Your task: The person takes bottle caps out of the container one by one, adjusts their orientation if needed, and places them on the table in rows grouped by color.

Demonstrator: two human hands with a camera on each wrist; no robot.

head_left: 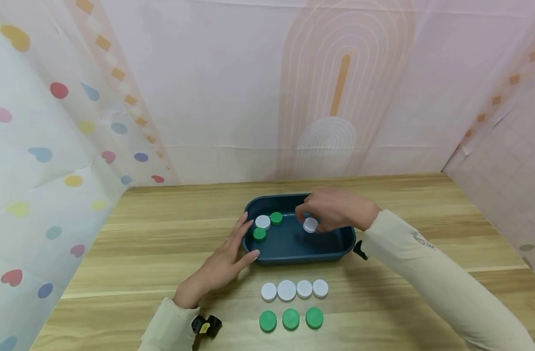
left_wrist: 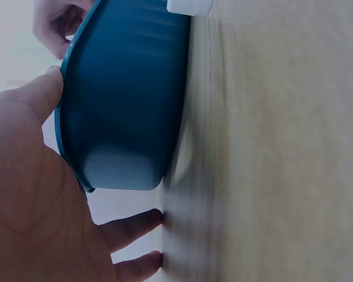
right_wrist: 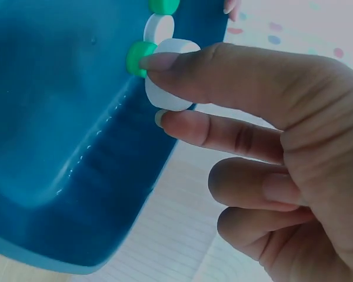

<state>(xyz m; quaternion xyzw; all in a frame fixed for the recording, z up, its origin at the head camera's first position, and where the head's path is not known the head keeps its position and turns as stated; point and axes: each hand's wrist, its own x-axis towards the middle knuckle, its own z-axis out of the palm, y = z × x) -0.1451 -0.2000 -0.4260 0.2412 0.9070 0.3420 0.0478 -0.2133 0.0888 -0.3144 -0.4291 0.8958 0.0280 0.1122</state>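
On the table (head_left: pixel 153 243), the spread left hand (head_left: pixel 222 261) touches the tray (head_left: pixel 300 257); the right hand (head_left: pixel 338 208) pinches a white cap (head_left: pixel 310 225) beyond the white-cap row (head_left: pixel 287 291).

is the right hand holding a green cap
No, the right hand pinches a white cap over the tray.
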